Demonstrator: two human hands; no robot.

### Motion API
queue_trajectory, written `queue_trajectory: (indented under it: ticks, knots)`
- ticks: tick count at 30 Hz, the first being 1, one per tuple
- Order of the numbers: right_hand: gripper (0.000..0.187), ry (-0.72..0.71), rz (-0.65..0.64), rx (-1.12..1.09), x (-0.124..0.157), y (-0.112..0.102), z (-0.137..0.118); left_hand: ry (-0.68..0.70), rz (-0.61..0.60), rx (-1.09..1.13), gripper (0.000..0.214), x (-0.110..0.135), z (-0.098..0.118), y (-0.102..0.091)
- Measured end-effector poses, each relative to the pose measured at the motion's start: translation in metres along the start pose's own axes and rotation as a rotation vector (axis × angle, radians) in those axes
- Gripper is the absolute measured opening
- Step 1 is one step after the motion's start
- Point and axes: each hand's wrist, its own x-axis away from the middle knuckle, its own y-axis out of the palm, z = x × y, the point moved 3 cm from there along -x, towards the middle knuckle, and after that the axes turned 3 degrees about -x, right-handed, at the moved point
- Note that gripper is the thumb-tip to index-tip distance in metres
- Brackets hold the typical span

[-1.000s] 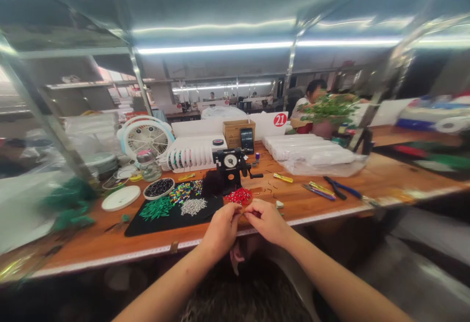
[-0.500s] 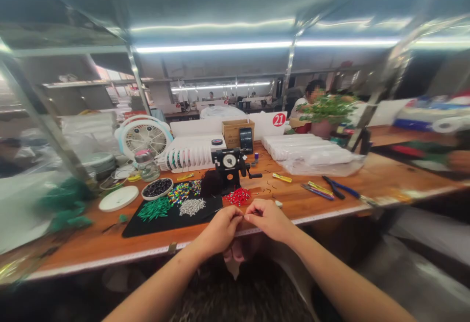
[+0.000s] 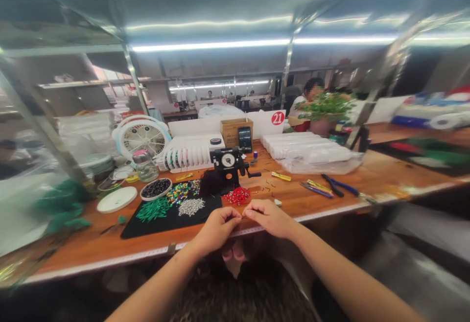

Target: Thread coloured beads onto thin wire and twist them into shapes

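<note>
My left hand (image 3: 221, 226) and my right hand (image 3: 270, 218) meet fingertip to fingertip over the table's front edge. Both are closed in a pinch, and whatever lies between the fingers is too small to make out. Just beyond them is a pile of red pieces with pale bits (image 3: 237, 195). On a black mat (image 3: 161, 230) to the left lie green slender pieces (image 3: 152, 209), silvery small pieces (image 3: 191, 207) and multicoloured beads (image 3: 178, 194). A black hand-cranked device with a round dial (image 3: 228, 160) stands behind the red pile.
A dish of black beads (image 3: 156, 188), a white lid (image 3: 117, 199), a glass jar (image 3: 146, 169) and a fan (image 3: 144, 138) stand left. Pliers (image 3: 338, 186), pens or cutters (image 3: 318, 189) and plastic-wrapped white rolls (image 3: 308, 150) lie right. A person (image 3: 310, 97) sits behind a potted plant (image 3: 325, 109).
The view has shifted very slightly. My hands stay together in nearly the same pinch, with the fingertips moved a little. Far right, a blurred hand at the neighbouring table has gone from view.
</note>
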Motion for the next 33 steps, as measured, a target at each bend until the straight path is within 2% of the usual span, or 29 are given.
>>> queue_trajectory:
  ticks: [3, 11, 13, 17, 22, 25, 33]
  knots:
    - [0.011, 0.016, 0.043, 0.046, 0.001, 0.003, 0.0, -0.011, 0.012, 0.0, 0.016, 0.0, 0.0, 0.0]
    - [0.011, 0.039, 0.079, -0.022, 0.002, 0.005, -0.001, -0.055, -0.007, 0.045, 0.015, 0.002, -0.001, 0.005]
    - [0.01, 0.042, 0.086, -0.001, 0.002, 0.004, -0.001, -0.09, -0.039, 0.143, 0.012, 0.0, -0.003, 0.01]
    - [0.012, 0.033, 0.039, 0.056, 0.002, 0.0, -0.005, -0.143, -0.105, 0.37, 0.03, -0.004, -0.002, 0.015]
    - [0.011, 0.062, 0.011, 0.103, 0.002, -0.003, -0.009, -0.194, -0.091, 0.284, 0.015, -0.007, -0.002, 0.013]
    - [0.011, 0.053, 0.013, 0.136, 0.002, -0.002, -0.008, -0.209, -0.089, 0.271, 0.016, -0.006, -0.005, 0.012]
    - [0.011, 0.011, -0.023, 0.14, 0.003, 0.003, -0.002, -0.128, -0.075, 0.168, 0.02, 0.001, -0.006, 0.009]
